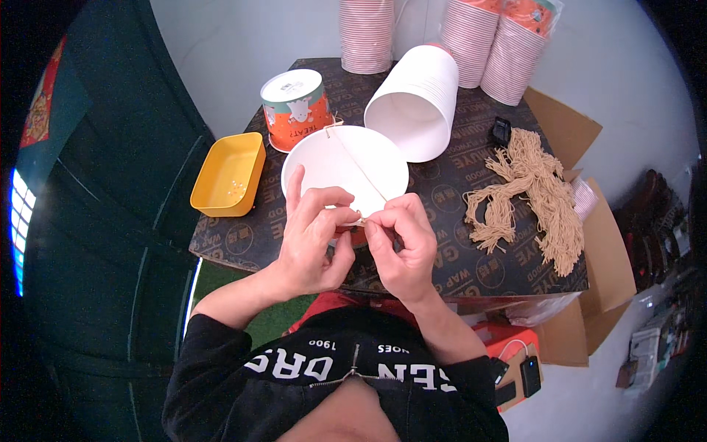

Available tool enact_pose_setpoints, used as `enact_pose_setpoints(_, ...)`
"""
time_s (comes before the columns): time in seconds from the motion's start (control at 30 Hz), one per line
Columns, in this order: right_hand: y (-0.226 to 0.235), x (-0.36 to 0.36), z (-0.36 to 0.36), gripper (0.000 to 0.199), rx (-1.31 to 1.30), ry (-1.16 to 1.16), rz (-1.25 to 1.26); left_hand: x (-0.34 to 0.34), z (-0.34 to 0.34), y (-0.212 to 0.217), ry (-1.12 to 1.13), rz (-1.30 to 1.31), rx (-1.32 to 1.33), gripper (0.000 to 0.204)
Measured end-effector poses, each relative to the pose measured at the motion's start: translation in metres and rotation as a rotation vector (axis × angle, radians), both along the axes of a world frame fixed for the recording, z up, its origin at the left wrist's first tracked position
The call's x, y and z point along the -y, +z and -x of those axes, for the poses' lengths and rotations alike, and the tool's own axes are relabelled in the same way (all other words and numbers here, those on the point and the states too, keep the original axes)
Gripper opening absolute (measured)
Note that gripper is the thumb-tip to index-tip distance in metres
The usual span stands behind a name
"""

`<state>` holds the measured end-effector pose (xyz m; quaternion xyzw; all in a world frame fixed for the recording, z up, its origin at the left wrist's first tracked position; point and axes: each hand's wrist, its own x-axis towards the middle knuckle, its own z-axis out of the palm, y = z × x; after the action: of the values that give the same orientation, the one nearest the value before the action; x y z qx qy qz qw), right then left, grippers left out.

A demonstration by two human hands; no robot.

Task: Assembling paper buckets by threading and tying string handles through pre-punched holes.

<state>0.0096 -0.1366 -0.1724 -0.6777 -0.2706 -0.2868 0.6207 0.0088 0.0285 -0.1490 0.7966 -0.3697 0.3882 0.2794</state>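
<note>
A white-lined paper bucket stands mouth up at the near middle of the table. A thin beige cord runs from its far rim across the mouth to my right hand. At the near rim, my left hand is closed on the bucket, its index and middle fingertips by the cord's end and its little finger raised. My right hand pinches the cord between thumb and index finger, close to the left fingertips. The exact spot where cord meets rim is hidden by my fingers.
An upside-down orange and green bucket, a yellow tray with small bits, and a nested stack of white buckets surround it. Beige cord bundles lie right, by a black object. Wrapped bucket stacks stand behind; cardboard boxes are at right.
</note>
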Motion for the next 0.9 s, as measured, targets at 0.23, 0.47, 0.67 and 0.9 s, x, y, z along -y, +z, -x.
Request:
enact_pose_setpoints(0.23,0.002,0.000,-0.001,0.006,0.018,-0.024,0.007,0.002,-0.005,-0.001,-0.032,-0.013,0.005,0.032)
enact_pose_setpoints(0.47,0.003,0.002,-0.003,0.006,0.054,-0.028,0.028,-0.001,-0.008,0.001,-0.034,-0.021,0.084,0.025)
enact_pose_setpoints(0.67,0.001,0.011,-0.013,0.007,0.126,-0.140,0.074,-0.002,-0.005,0.000,-0.015,-0.035,0.092,0.027)
enact_pose_setpoints(0.9,0.006,0.015,-0.022,0.007,0.197,-0.287,0.159,-0.009,-0.003,-0.004,-0.029,-0.073,0.072,0.027)
